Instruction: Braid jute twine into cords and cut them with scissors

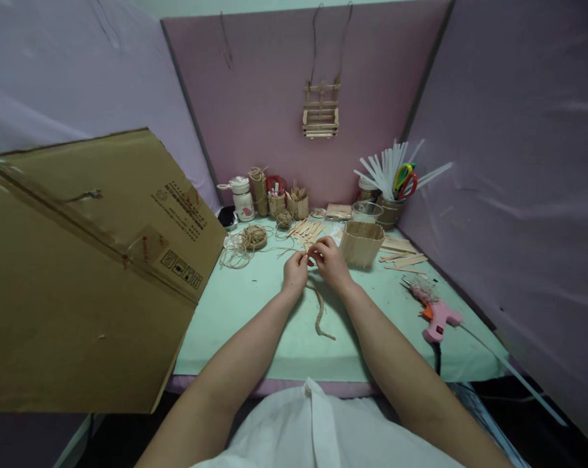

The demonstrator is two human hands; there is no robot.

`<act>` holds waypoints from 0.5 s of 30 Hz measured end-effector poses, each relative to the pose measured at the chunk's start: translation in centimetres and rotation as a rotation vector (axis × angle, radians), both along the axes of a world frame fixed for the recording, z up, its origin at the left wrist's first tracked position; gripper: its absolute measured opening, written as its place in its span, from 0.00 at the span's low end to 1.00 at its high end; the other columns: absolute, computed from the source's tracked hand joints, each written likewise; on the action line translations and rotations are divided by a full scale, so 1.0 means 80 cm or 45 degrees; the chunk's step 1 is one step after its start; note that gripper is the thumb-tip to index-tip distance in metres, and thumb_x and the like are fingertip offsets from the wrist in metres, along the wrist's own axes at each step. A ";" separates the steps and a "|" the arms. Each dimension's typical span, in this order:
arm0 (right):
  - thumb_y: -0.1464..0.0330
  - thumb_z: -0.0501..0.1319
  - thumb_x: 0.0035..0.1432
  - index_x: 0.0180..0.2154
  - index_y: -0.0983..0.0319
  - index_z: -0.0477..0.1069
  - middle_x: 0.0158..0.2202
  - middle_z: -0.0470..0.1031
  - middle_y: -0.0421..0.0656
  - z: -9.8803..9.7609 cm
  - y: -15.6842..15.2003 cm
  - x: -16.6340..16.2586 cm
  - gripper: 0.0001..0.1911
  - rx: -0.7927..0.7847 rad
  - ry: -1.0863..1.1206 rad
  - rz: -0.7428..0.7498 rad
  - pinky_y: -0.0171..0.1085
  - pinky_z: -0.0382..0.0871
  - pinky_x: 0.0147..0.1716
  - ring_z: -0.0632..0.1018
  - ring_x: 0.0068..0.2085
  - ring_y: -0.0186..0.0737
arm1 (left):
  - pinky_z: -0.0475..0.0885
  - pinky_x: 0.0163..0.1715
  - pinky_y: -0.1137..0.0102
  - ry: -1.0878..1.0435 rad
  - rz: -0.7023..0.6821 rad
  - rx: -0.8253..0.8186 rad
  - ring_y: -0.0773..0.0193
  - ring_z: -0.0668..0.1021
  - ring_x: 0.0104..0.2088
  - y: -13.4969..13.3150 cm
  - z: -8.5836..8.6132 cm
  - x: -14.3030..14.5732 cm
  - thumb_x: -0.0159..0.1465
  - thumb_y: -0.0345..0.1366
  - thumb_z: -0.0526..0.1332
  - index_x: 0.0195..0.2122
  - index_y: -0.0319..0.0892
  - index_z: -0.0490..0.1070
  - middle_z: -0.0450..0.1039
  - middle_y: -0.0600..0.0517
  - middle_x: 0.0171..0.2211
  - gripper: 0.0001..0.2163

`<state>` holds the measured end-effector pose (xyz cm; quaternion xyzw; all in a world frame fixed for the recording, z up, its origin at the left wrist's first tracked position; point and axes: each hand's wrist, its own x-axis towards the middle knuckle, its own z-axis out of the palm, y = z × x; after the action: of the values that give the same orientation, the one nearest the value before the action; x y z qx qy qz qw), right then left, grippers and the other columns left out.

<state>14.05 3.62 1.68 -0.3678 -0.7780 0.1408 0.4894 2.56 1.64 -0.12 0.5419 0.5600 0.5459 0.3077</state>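
Note:
My left hand (296,270) and my right hand (328,261) meet over the middle of the table. Both pinch at a length of twine; a braided stretch of the twine (319,311) hangs below them and curls onto the green cloth. The fingertips partly hide the strands between them. Just beyond my right hand stands an oval basket (361,245) made of wooden craft sticks. Loose craft sticks (306,230) lie behind my hands, and a ball of twine (253,238) with loose strands sits to the left.
A pink glue gun (438,315) lies at the right with its cord over the edge. A large cardboard sheet (99,273) leans at the left. Along the back stand a white bottle (242,200), stick-covered pen cups and a pot (389,213) of glue sticks and scissors. More sticks (404,260) lie right.

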 end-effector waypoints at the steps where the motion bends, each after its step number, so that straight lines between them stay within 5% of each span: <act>1: 0.70 0.54 0.57 0.30 0.60 0.68 0.36 0.64 0.45 0.000 0.000 -0.001 0.06 -0.011 0.009 0.002 0.38 0.64 0.39 0.68 0.38 0.40 | 0.66 0.33 0.72 0.005 0.000 0.003 0.66 0.73 0.28 0.000 0.000 0.000 0.59 0.32 0.53 0.29 0.40 0.70 0.71 0.53 0.23 0.07; 15: 0.64 0.58 0.48 0.25 0.60 0.64 0.23 0.64 0.37 -0.007 0.005 -0.016 0.06 -0.539 0.557 0.030 0.35 0.61 0.30 0.67 0.29 0.35 | 0.66 0.33 0.72 -0.065 -0.028 0.010 0.67 0.72 0.26 0.010 -0.003 0.004 0.58 0.31 0.53 0.30 0.40 0.73 0.69 0.55 0.21 0.09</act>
<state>12.79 3.99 1.11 -0.4134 -0.6116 0.3814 0.5563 2.86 2.46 -0.32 0.5352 0.5437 0.5584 0.3258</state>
